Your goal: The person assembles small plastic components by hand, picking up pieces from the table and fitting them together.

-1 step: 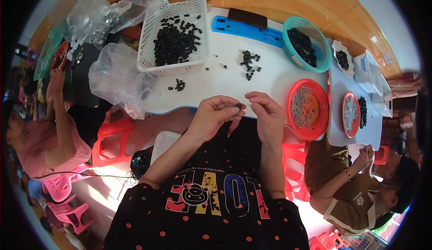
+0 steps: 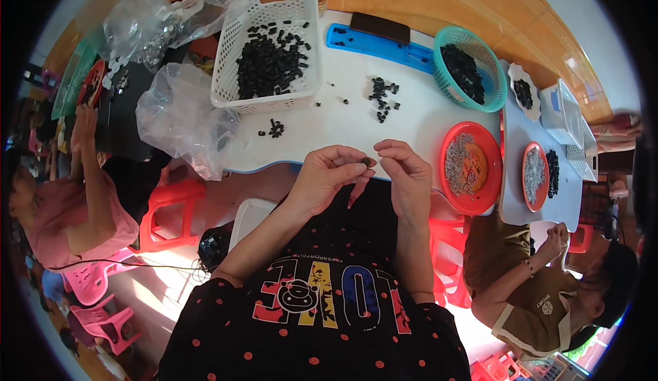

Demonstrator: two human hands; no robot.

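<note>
Just off the table's near edge, my left hand [image 2: 327, 174] pinches a small black plastic part [image 2: 367, 162] between thumb and fingertips. Close beside it, my right hand [image 2: 404, 170] has thumb and forefinger pressed together, pointing at that part. Something thin and light may be in that right-hand pinch, but it is too small to make out. Beyond my hands on the white table [image 2: 301, 138] lie a loose pile of black parts [image 2: 382, 96] and a smaller cluster of them [image 2: 274, 129]. To the right, a red plate [image 2: 492, 188] holds many small silvery metal pieces.
A white perforated basket [image 2: 226, 83] of black parts stands at the back, a green basket [image 2: 449, 38] at back right. Between them lies a blue tray [image 2: 377, 51] with a dark block [image 2: 380, 27]. Plastic bags [image 2: 181, 117] lie left. Co-workers sit at left [image 2: 92, 220] and right [image 2: 541, 299].
The table and its contents sit very slightly farther right in the view. Both hands keep the same pose.
</note>
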